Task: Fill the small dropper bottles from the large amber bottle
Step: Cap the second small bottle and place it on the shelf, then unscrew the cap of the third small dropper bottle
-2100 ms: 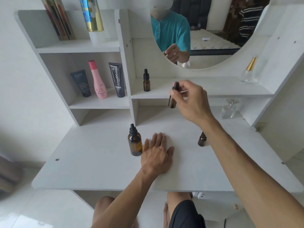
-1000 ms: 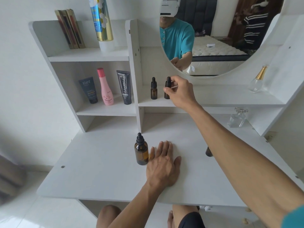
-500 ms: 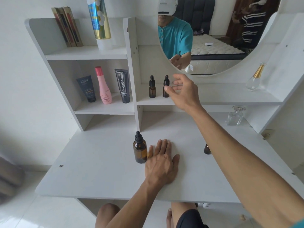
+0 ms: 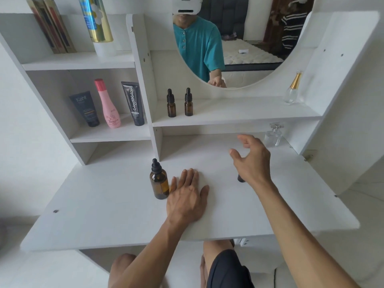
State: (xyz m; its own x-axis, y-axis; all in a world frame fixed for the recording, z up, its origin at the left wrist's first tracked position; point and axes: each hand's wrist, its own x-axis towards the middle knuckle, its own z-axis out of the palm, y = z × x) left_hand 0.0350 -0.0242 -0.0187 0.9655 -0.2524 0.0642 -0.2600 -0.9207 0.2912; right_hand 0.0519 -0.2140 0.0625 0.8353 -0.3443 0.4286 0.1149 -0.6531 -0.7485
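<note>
Head view
Landmark: large amber bottle (image 4: 159,185), upright on the white desk (image 4: 99,215), black dropper cap fitted.
My left hand (image 4: 187,196): lies flat on the desk, palm down, fingers straight, just to the right of the large amber bottle; the little finger is at the bottle's side, and whether they touch I cannot tell. It grasps nothing.
My right hand (image 4: 252,161): raised above the desk, well to the right of the large amber bottle, fingers spread and relaxed, nothing grasped.
Third small dropper bottle (image 4: 240,178): on the desk to the right of the large amber bottle, mostly hidden under my right hand; only its dark lower part shows.
Two small dropper bottles (image 4: 171,103) and (image 4: 188,102): upright side by side, slightly apart, on the shelf (image 4: 239,116) above and behind the large amber bottle, both capped.
Tubes and pink bottle (image 4: 108,103): in the compartment up and left of the large amber bottle.
Clear perfume bottle (image 4: 273,135): on the desk far right of the large amber bottle, beyond my right hand.
Gold-capped bottle (image 4: 293,88): at the right end of the shelf.
</note>
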